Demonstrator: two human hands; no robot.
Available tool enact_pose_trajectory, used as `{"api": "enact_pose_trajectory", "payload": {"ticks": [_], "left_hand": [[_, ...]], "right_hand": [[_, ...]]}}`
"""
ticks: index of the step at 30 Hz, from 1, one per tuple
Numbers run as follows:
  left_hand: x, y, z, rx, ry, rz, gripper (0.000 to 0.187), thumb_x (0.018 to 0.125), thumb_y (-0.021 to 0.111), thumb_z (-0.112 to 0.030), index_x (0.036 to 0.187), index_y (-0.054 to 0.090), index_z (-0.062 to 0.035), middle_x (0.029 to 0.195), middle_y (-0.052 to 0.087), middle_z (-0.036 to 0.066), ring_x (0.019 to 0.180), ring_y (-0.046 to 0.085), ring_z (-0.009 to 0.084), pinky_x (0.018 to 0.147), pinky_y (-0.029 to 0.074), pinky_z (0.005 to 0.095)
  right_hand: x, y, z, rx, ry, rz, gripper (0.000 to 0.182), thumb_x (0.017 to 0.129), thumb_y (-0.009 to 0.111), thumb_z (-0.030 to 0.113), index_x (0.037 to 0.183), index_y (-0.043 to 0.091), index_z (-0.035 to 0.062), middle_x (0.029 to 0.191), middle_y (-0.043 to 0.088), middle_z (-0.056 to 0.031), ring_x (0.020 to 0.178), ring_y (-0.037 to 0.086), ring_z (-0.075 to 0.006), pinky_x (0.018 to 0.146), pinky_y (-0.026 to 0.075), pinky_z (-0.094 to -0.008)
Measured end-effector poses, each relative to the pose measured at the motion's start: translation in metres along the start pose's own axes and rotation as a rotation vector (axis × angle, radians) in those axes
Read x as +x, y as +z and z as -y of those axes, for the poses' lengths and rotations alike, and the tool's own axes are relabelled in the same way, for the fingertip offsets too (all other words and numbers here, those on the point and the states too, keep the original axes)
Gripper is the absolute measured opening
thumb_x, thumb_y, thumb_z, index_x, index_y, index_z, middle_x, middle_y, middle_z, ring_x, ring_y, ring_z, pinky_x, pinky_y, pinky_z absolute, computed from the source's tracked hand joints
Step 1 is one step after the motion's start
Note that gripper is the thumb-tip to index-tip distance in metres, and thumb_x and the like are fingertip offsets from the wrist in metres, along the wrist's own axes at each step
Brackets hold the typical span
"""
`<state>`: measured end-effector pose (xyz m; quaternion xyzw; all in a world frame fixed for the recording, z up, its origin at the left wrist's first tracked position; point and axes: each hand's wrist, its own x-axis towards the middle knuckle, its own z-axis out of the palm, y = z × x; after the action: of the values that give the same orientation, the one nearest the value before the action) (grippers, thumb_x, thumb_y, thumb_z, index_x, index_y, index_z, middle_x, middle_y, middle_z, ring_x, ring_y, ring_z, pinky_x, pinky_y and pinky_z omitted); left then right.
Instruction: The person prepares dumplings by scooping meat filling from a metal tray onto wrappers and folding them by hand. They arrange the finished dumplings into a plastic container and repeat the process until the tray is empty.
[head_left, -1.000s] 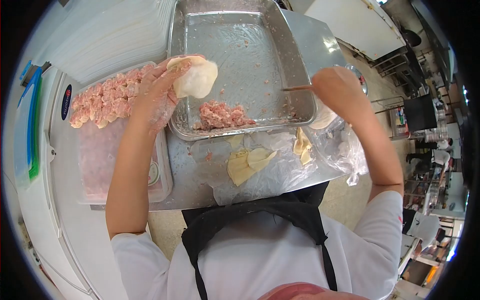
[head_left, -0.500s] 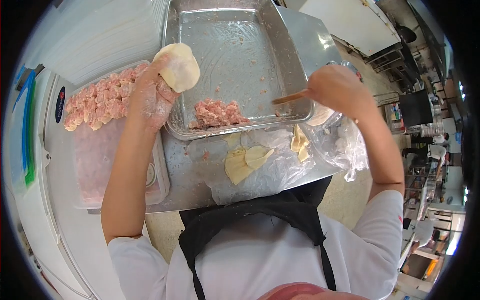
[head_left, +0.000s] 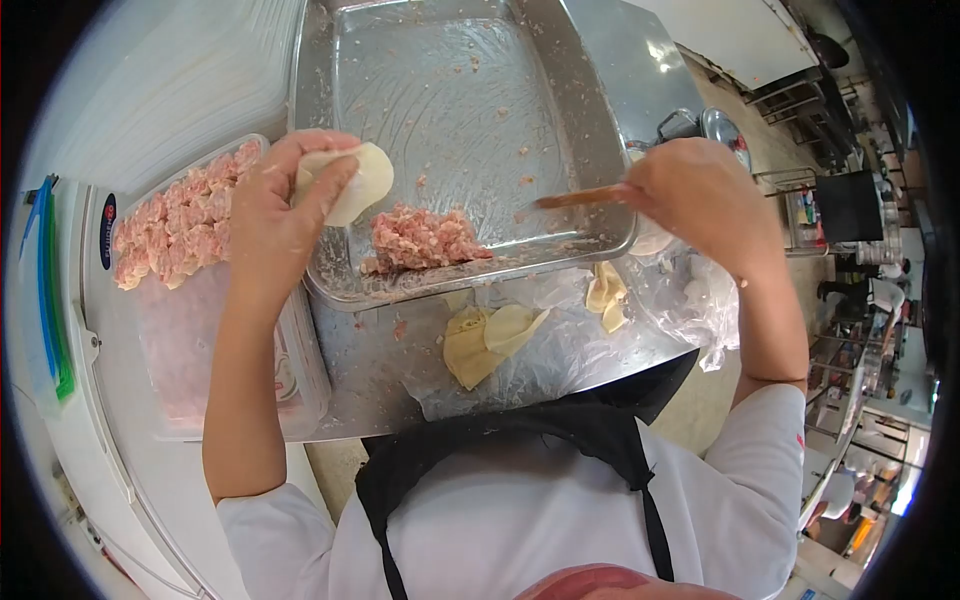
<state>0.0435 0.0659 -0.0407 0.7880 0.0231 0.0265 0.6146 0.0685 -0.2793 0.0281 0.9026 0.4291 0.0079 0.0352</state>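
My left hand (head_left: 285, 205) is closed on a stack of round dough wrappers (head_left: 362, 185), thumb on top, above the left wall of a metal tray (head_left: 470, 275). Inside that tray, near its front left corner, lies a mound of raw minced meat (head_left: 425, 238). With its fingers closed, my right hand (head_left: 695, 195) grips a flat wooden spatula (head_left: 580, 198) over the right side of the tray. The spatula's tip points left toward the meat. How the fingers wrap the handle is partly hidden by the back of the hand.
A plastic container (head_left: 215, 370) at the left holds rows of meat-filled dumplings (head_left: 185, 220). In front of the tray, loose wrappers (head_left: 490, 340) lie on a plastic sheet (head_left: 550, 365). A lidded pot (head_left: 722, 130) stands beyond my right hand. Other people are far off at the right.
My left thumb has come down over the wrappers, and that hand has tilted them. My right hand has shifted slightly right with the spatula. The view has moved a little.
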Motion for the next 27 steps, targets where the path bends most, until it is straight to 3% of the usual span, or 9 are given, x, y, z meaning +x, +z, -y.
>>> {"api": "enact_pose_trajectory", "payload": {"ticks": [2,5,9,11,15,18,21,23,27], "left_hand": [[0.000,-0.003,0.002,0.204,0.216,0.081,0.018,0.089,0.066,-0.014,0.104,0.063,-0.0051,0.094,0.066,0.005,0.083,0.062,0.0096,0.073,0.049,0.0226],[0.000,-0.005,-0.007,0.013,0.097,0.167,0.013,0.088,0.066,-0.012,0.096,0.059,-0.0059,0.089,0.064,0.001,0.080,0.059,0.0072,0.070,0.047,0.0214],[0.004,-0.016,0.004,-0.262,0.076,0.152,0.013,0.088,0.066,-0.011,0.094,0.054,-0.0082,0.088,0.061,-0.001,0.081,0.058,0.0064,0.068,0.044,0.0198],[0.006,-0.019,0.008,-0.491,0.018,0.115,0.021,0.088,0.065,-0.009,0.105,0.054,-0.0071,0.094,0.062,0.001,0.086,0.059,0.0071,0.069,0.044,0.0192],[0.013,-0.012,0.000,-0.792,0.021,0.033,0.034,0.091,0.061,-0.010,0.122,0.052,0.0027,0.114,0.064,0.018,0.102,0.065,0.0235,0.082,0.055,0.0292],[0.017,-0.016,0.012,-0.864,0.035,0.038,0.039,0.093,0.059,-0.013,0.126,0.049,0.0067,0.121,0.060,0.024,0.108,0.063,0.0298,0.089,0.055,0.0350],[0.020,-0.018,0.021,-0.883,-0.016,-0.015,0.040,0.095,0.057,-0.014,0.128,0.048,0.0069,0.121,0.060,0.023,0.106,0.064,0.0286,0.090,0.056,0.0355],[0.030,-0.016,0.031,-0.930,-0.030,-0.042,0.041,0.095,0.059,-0.014,0.128,0.047,0.0069,0.121,0.060,0.022,0.106,0.063,0.0281,0.090,0.056,0.0358],[0.025,-0.015,0.031,-1.049,-0.084,-0.068,0.043,0.091,0.060,-0.008,0.128,0.046,0.0061,0.122,0.059,0.019,0.110,0.061,0.0269,0.093,0.054,0.0374]], "right_hand": [[-0.007,0.007,-0.003,-0.266,0.109,0.135,0.022,0.091,0.057,0.024,0.079,0.065,0.0068,0.072,0.062,-0.0117,0.071,0.064,-0.0315,0.065,0.049,-0.0428],[0.000,0.020,0.034,0.101,0.064,0.185,0.021,0.090,0.058,0.025,0.080,0.067,0.0084,0.073,0.062,-0.0112,0.069,0.063,-0.0315,0.063,0.049,-0.0416],[0.016,0.000,0.036,-0.080,0.086,0.138,0.017,0.086,0.059,0.019,0.075,0.066,0.0091,0.067,0.062,-0.0111,0.066,0.065,-0.0297,0.060,0.050,-0.0400],[0.031,-0.012,0.046,-0.085,0.148,0.079,0.021,0.090,0.057,0.023,0.078,0.066,0.0079,0.068,0.062,-0.0105,0.068,0.065,-0.0299,0.060,0.050,-0.0408],[0.057,0.045,0.055,0.077,0.026,-0.095,0.024,0.094,0.054,0.028,0.088,0.067,0.0084,0.070,0.064,-0.0098,0.071,0.065,-0.0298,0.062,0.050,-0.0423],[0.075,0.055,0.035,0.048,0.145,0.141,0.028,0.094,0.055,0.033,0.087,0.068,0.0093,0.078,0.064,-0.0111,0.073,0.063,-0.0326,0.065,0.050,-0.0421],[0.079,0.025,0.032,-0.121,0.238,0.140,0.029,0.094,0.055,0.034,0.088,0.067,0.0095,0.078,0.064,-0.0106,0.074,0.064,-0.0318,0.064,0.050,-0.0427],[0.082,0.019,0.040,-0.179,0.137,-0.075,0.024,0.093,0.056,0.029,0.085,0.067,0.0099,0.076,0.065,-0.0100,0.074,0.066,-0.0283,0.059,0.051,-0.0406],[0.069,0.060,0.096,-0.297,-0.027,0.024,0.020,0.091,0.056,0.024,0.079,0.066,0.0105,0.073,0.065,-0.0079,0.071,0.067,-0.0247,0.054,0.052,-0.0376]]}}
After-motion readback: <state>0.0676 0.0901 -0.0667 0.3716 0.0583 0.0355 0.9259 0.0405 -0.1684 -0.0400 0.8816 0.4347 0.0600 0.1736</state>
